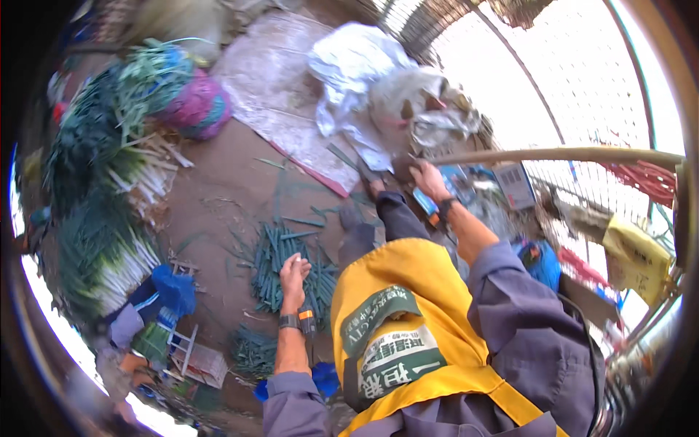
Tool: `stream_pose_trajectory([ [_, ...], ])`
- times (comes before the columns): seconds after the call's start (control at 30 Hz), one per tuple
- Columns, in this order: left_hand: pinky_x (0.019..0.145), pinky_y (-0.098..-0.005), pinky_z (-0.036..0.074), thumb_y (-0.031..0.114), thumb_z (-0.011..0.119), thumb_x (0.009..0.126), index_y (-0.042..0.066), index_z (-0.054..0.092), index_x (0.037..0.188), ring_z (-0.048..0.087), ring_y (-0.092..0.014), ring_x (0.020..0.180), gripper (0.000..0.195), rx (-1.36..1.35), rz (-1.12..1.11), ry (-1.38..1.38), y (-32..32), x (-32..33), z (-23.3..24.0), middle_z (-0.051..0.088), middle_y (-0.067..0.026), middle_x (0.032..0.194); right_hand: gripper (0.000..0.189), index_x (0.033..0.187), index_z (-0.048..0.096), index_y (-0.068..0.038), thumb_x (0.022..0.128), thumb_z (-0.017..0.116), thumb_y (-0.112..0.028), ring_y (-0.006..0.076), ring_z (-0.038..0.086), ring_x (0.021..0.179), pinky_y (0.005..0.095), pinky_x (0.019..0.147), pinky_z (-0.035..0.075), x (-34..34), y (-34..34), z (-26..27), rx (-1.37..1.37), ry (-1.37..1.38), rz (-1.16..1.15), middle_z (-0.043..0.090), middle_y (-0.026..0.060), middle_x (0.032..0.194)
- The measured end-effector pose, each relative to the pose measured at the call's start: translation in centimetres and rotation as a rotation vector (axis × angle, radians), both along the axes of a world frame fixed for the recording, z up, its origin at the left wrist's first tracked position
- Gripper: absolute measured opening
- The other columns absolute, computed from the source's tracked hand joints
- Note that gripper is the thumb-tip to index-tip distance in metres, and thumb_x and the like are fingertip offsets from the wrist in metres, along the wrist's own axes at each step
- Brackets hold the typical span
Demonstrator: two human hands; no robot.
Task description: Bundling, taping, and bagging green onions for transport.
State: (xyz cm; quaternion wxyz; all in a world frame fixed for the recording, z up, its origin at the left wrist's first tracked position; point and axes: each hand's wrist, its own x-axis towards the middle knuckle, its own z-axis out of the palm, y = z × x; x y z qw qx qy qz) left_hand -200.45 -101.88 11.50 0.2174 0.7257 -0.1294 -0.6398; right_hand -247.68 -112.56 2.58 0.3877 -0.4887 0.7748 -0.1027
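My left hand (295, 276), loosely bent with nothing plainly in it, is above a pile of cut green leaf tops (273, 273) on the dirt ground. A watch and a small black device with an orange display are at its wrist. My right hand (430, 180) is closed at the near end of a long wooden handle (551, 155), beside a dark, blurred tool head (404, 167); the exact grip is unclear. A smaller heap of green leaves (255, 349) lies beside my left forearm. A yellow apron with printing covers my lap.
Bundled leeks or scallions (117, 273) line the left side, near a pink-and-teal roll (202, 106) and blue plastic (175, 287). A worn sheet (273, 82), white plastic (360, 52) and a stuffed sack (404, 104) lie ahead. At right stand a box (514, 185) and wire mesh.
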Motion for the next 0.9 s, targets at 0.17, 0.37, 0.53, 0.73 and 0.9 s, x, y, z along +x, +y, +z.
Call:
stream_pose_trajectory([
  [0.17, 0.079, -0.0284, 0.053, 0.03, 0.06, 0.1, 0.004, 0.06, 0.128, 0.066, -0.013, 0.087, 0.037, 0.082, -0.196, -0.02, -4.8, -3.6, -4.8, 0.068, -0.0047, 0.103, 0.049, 0.122, 0.057, 0.009, 0.093, 0.058, -0.031, 0.0472, 0.063, 0.105, 0.0506, 0.093, 0.049, -2.3, -5.7, -3.6, -0.043, 0.102, -0.155, 0.065, 0.0333, 0.108],
  [0.37, 0.082, -0.0298, 0.052, 0.026, 0.056, 0.103, 0.002, 0.059, 0.129, 0.065, -0.015, 0.091, 0.036, -0.058, -0.265, 0.059, -16.5, -11.9, -10.0, 0.067, -0.0073, 0.108, 0.049, 0.131, 0.054, 0.0, 0.091, 0.058, -0.028, 0.0425, 0.053, 0.123, 0.0465, 0.105, 0.043, -6.2, -12.5, -7.7, -0.099, 0.18, -0.084, 0.057, 0.0259, 0.131],
  [0.53, 0.083, -0.0309, 0.052, 0.025, 0.056, 0.103, 0.001, 0.059, 0.129, 0.066, -0.016, 0.092, 0.035, -0.059, -0.339, 0.191, -19.9, -18.6, -13.3, 0.066, -0.0091, 0.109, 0.035, 0.115, 0.066, -0.006, 0.086, 0.064, -0.025, 0.0342, 0.061, 0.115, 0.0433, 0.101, 0.043, -9.8, -13.5, -11.2, 0.105, 0.453, 0.542, 0.065, 0.0161, 0.123],
  [0.73, 0.084, -0.0301, 0.051, 0.019, 0.053, 0.103, -0.001, 0.059, 0.128, 0.066, -0.016, 0.093, 0.032, -0.025, -0.381, 0.138, -20.2, -21.3, -16.7, 0.067, -0.01, 0.11, 0.019, 0.093, 0.077, -0.008, 0.081, 0.064, -0.017, 0.0308, 0.07, 0.101, 0.0417, 0.097, 0.044, -7.7, -8.1, -11.7, 0.468, 0.474, 0.571, 0.074, 0.0158, 0.097],
  [0.9, 0.083, -0.0303, 0.051, 0.018, 0.053, 0.103, -0.001, 0.059, 0.128, 0.066, -0.015, 0.091, 0.032, -0.021, -0.317, 0.196, -22.1, -23.1, -17.8, 0.067, -0.01, 0.11, 0.03, 0.096, 0.073, 0.001, 0.088, 0.059, -0.025, 0.0352, 0.07, 0.093, 0.0415, 0.082, 0.054, -9.6, -5.5, -14.8, 0.5, 0.073, 0.308, 0.073, 0.0211, 0.1],
])
